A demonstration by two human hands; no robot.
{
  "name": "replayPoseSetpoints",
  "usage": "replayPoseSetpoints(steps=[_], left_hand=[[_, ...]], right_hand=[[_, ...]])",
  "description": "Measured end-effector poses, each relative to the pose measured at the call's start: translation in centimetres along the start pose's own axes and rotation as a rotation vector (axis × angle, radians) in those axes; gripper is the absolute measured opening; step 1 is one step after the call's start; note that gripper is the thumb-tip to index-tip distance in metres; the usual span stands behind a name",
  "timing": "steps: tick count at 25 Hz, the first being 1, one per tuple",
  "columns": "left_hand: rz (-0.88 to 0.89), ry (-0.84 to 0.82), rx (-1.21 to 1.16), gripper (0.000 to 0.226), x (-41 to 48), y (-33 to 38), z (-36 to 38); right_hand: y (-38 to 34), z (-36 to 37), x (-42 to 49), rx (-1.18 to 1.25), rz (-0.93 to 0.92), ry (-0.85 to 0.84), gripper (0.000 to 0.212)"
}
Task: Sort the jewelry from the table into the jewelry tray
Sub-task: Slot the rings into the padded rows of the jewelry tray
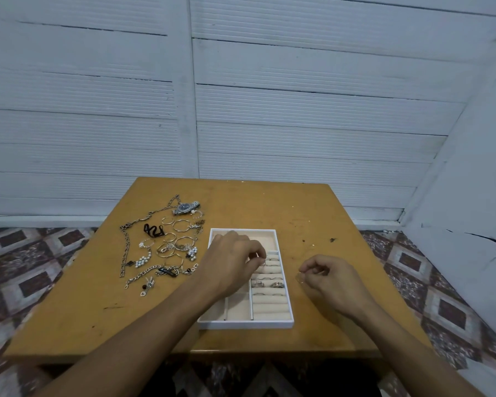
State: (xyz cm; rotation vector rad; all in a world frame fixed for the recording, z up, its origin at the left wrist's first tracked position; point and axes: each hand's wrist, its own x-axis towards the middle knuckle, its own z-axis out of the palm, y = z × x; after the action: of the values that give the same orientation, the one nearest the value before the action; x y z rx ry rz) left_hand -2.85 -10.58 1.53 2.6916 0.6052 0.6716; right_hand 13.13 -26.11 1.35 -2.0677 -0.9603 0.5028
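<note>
Head view shows the left hand (232, 262) pinching a small ring (262, 263) over the ring rolls of the white jewelry tray (245, 324). Right hand (331, 279) pinches another thin ring (299, 277) beside the tray. More jewelry (161, 245) lies left on the table (327, 213).

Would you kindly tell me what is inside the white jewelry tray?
The white jewelry tray holds several silver rings slotted in its cushion rows; the near compartments look empty. The left hand covers the far-left part.
</note>
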Motion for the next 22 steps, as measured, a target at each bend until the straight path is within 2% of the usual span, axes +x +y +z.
replayPoseSetpoints(steps=[22], left_hand=[[0.053, -0.188, 0.184, 0.023, -4.1, 1.4, 1.0]], right_hand=[[-1.2, 1.0, -2.6, -0.063, -0.055, -0.049, 0.016]])
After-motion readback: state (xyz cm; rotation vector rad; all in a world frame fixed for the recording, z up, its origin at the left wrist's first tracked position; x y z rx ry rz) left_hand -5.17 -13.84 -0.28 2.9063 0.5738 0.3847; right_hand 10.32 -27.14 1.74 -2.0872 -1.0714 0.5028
